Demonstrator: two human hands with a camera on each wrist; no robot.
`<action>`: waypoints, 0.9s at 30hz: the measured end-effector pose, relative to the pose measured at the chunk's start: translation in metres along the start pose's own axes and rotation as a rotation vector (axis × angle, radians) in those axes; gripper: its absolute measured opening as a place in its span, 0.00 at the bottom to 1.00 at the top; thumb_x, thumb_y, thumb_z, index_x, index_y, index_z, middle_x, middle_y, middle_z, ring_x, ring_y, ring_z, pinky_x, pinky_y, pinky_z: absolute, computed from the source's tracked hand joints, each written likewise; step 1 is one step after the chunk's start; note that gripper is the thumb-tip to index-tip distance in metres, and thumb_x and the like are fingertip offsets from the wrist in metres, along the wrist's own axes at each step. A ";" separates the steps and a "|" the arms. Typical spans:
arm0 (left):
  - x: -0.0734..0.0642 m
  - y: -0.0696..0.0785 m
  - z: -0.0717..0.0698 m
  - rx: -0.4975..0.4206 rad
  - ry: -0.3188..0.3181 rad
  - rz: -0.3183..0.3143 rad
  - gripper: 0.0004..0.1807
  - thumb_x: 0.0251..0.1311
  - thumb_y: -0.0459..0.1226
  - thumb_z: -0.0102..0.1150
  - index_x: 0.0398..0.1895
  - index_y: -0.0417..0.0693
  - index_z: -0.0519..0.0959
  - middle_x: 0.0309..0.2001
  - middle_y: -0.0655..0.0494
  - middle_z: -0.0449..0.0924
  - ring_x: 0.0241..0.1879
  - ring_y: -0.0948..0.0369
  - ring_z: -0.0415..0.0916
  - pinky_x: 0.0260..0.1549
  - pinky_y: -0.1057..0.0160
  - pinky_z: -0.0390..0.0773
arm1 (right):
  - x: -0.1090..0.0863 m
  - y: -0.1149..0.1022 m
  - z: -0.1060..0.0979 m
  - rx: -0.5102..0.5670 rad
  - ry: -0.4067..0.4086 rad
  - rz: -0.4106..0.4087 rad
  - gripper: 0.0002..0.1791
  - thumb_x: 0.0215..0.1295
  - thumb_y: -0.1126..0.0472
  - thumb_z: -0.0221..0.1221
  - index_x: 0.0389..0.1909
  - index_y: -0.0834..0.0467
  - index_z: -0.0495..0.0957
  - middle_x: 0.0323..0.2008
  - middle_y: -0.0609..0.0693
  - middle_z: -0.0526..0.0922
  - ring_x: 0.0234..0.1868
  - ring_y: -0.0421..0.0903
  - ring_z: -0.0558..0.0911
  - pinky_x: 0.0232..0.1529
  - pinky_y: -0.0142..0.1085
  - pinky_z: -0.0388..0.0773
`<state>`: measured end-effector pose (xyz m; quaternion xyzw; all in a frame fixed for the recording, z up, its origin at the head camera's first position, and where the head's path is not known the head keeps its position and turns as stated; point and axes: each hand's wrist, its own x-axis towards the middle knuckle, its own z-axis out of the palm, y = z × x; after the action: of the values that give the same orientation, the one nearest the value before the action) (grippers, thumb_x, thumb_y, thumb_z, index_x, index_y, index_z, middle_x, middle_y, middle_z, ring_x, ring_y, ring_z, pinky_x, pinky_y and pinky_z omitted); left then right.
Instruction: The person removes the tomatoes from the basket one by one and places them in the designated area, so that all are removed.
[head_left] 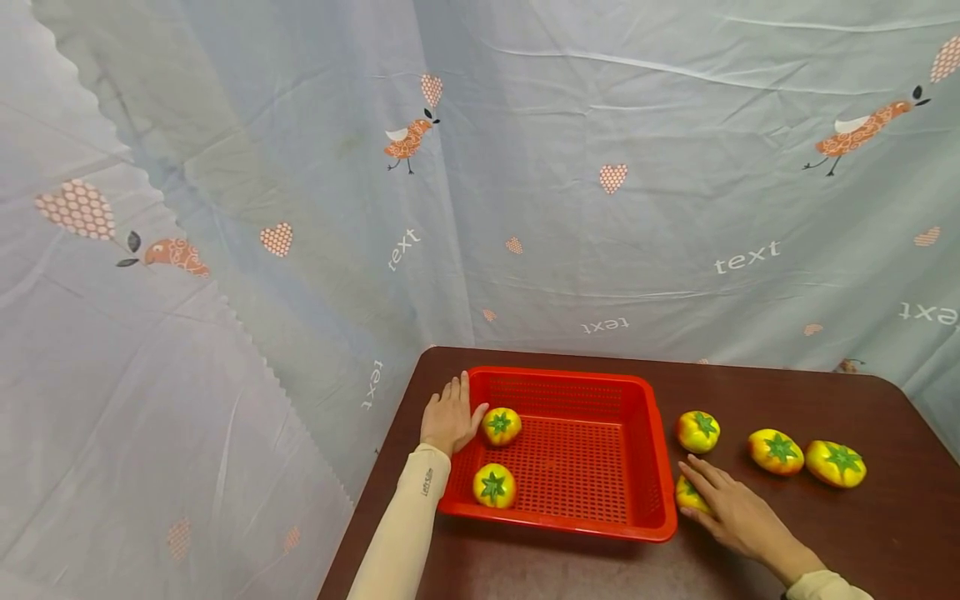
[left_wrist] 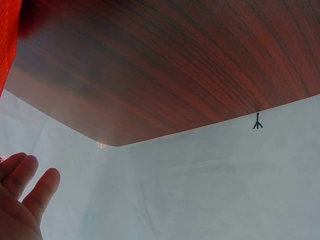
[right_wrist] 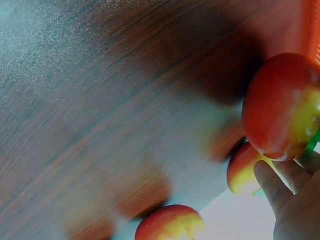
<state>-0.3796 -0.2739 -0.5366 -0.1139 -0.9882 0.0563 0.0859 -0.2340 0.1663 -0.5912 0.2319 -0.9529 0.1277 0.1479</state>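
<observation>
Apparently, the basket point(head_left: 573, 458) is steadied on its left side by the left hand point(head_left: 448, 419), fingers straight and nothing clasped. Just beside its right side, a fruit point(head_left: 687, 497) is grasped by the right hand point(head_left: 738, 512); it should be cupped snugly, with the basket left unjostled.

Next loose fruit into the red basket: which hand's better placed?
Probably the right hand: it touches a loose fruit just outside the red basket, on its right. The left hand is across at its left edge.
</observation>
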 end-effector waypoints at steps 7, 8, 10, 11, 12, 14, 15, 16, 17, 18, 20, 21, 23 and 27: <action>0.000 0.001 -0.002 0.001 -0.019 -0.004 0.42 0.72 0.59 0.37 0.75 0.37 0.54 0.69 0.41 0.67 0.67 0.50 0.67 0.64 0.51 0.70 | 0.002 0.001 -0.001 -0.012 0.013 -0.023 0.34 0.55 0.51 0.70 0.60 0.64 0.75 0.60 0.60 0.77 0.57 0.59 0.78 0.48 0.54 0.79; 0.000 0.001 -0.002 0.001 -0.023 -0.005 0.42 0.72 0.59 0.36 0.76 0.37 0.54 0.69 0.41 0.67 0.68 0.50 0.67 0.64 0.51 0.70 | 0.003 0.002 -0.002 -0.019 0.016 -0.030 0.34 0.56 0.51 0.70 0.60 0.64 0.75 0.60 0.59 0.78 0.58 0.58 0.78 0.48 0.54 0.79; 0.000 0.001 -0.002 0.003 -0.029 -0.006 0.42 0.72 0.60 0.35 0.76 0.38 0.53 0.70 0.41 0.66 0.68 0.50 0.66 0.64 0.52 0.69 | 0.005 0.002 -0.003 -0.029 0.028 -0.046 0.34 0.55 0.51 0.70 0.60 0.64 0.75 0.60 0.58 0.78 0.57 0.58 0.79 0.48 0.53 0.80; 0.000 0.000 -0.001 0.002 -0.027 -0.006 0.42 0.72 0.60 0.35 0.76 0.37 0.53 0.70 0.41 0.66 0.68 0.50 0.66 0.64 0.52 0.70 | 0.006 0.002 -0.005 -0.031 0.036 -0.055 0.34 0.55 0.51 0.70 0.60 0.64 0.76 0.59 0.58 0.79 0.57 0.58 0.79 0.48 0.53 0.80; 0.000 0.000 -0.001 0.000 -0.024 -0.005 0.42 0.72 0.59 0.35 0.76 0.37 0.53 0.70 0.41 0.66 0.68 0.50 0.66 0.64 0.52 0.70 | 0.008 0.002 -0.006 -0.029 0.042 -0.062 0.34 0.55 0.52 0.70 0.60 0.64 0.76 0.59 0.58 0.79 0.57 0.57 0.79 0.48 0.53 0.79; 0.000 0.000 -0.001 -0.002 -0.023 -0.005 0.41 0.72 0.59 0.35 0.76 0.37 0.53 0.70 0.41 0.66 0.68 0.50 0.66 0.64 0.52 0.70 | 0.012 0.001 -0.010 -0.028 0.040 -0.063 0.34 0.55 0.52 0.70 0.60 0.64 0.76 0.59 0.58 0.79 0.57 0.57 0.79 0.49 0.53 0.79; 0.000 0.000 -0.001 -0.002 -0.020 -0.004 0.41 0.72 0.59 0.36 0.76 0.37 0.53 0.69 0.41 0.67 0.68 0.51 0.66 0.64 0.52 0.70 | 0.014 0.001 -0.012 -0.025 0.040 -0.063 0.34 0.55 0.53 0.70 0.60 0.64 0.76 0.59 0.58 0.79 0.57 0.57 0.80 0.49 0.54 0.79; 0.000 0.000 -0.001 -0.003 -0.022 -0.006 0.41 0.72 0.59 0.36 0.76 0.37 0.53 0.70 0.41 0.66 0.68 0.51 0.66 0.64 0.52 0.70 | 0.016 0.000 -0.014 -0.019 0.030 -0.059 0.34 0.55 0.53 0.70 0.61 0.65 0.75 0.60 0.59 0.79 0.57 0.57 0.80 0.49 0.55 0.79; 0.000 0.000 -0.001 -0.003 -0.023 -0.007 0.42 0.72 0.59 0.36 0.76 0.37 0.53 0.70 0.41 0.66 0.68 0.51 0.66 0.64 0.51 0.70 | 0.019 0.000 -0.017 -0.015 0.021 -0.059 0.34 0.55 0.53 0.70 0.61 0.65 0.75 0.60 0.59 0.78 0.57 0.58 0.79 0.50 0.55 0.79; 0.000 0.000 -0.001 -0.004 -0.022 -0.007 0.42 0.72 0.59 0.36 0.75 0.37 0.54 0.69 0.41 0.67 0.68 0.51 0.67 0.64 0.51 0.70 | 0.022 0.000 -0.020 -0.014 0.015 -0.057 0.34 0.56 0.53 0.70 0.61 0.65 0.75 0.60 0.59 0.78 0.57 0.58 0.80 0.49 0.55 0.79; 0.000 0.000 -0.001 -0.005 -0.021 -0.007 0.42 0.72 0.59 0.36 0.75 0.37 0.54 0.69 0.41 0.67 0.68 0.51 0.67 0.64 0.51 0.70 | 0.027 0.000 -0.024 -0.018 0.014 -0.063 0.35 0.56 0.54 0.70 0.62 0.66 0.74 0.61 0.60 0.78 0.57 0.58 0.80 0.50 0.55 0.79; 0.000 0.000 -0.001 -0.005 -0.020 -0.006 0.41 0.72 0.59 0.36 0.75 0.37 0.54 0.69 0.41 0.67 0.68 0.51 0.67 0.64 0.51 0.70 | 0.030 0.000 -0.027 -0.019 0.015 -0.068 0.35 0.56 0.54 0.70 0.62 0.66 0.74 0.61 0.61 0.77 0.57 0.59 0.80 0.49 0.55 0.79; -0.001 0.000 -0.002 -0.010 -0.016 -0.004 0.41 0.72 0.59 0.37 0.75 0.37 0.54 0.69 0.41 0.67 0.68 0.50 0.67 0.64 0.51 0.70 | 0.036 0.000 -0.031 -0.028 0.021 -0.080 0.35 0.56 0.54 0.70 0.62 0.66 0.74 0.62 0.61 0.77 0.57 0.59 0.79 0.49 0.55 0.79; -0.003 0.001 -0.003 -0.018 0.017 0.005 0.41 0.72 0.58 0.36 0.74 0.35 0.55 0.68 0.40 0.69 0.66 0.50 0.68 0.63 0.51 0.70 | 0.046 -0.001 -0.038 -0.039 0.023 -0.094 0.34 0.58 0.55 0.69 0.63 0.66 0.73 0.63 0.61 0.75 0.59 0.60 0.78 0.50 0.58 0.78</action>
<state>-0.3756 -0.2736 -0.5339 -0.1177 -0.9876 0.0465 0.0930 -0.2635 0.1587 -0.5400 0.2719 -0.9416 0.1046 0.1690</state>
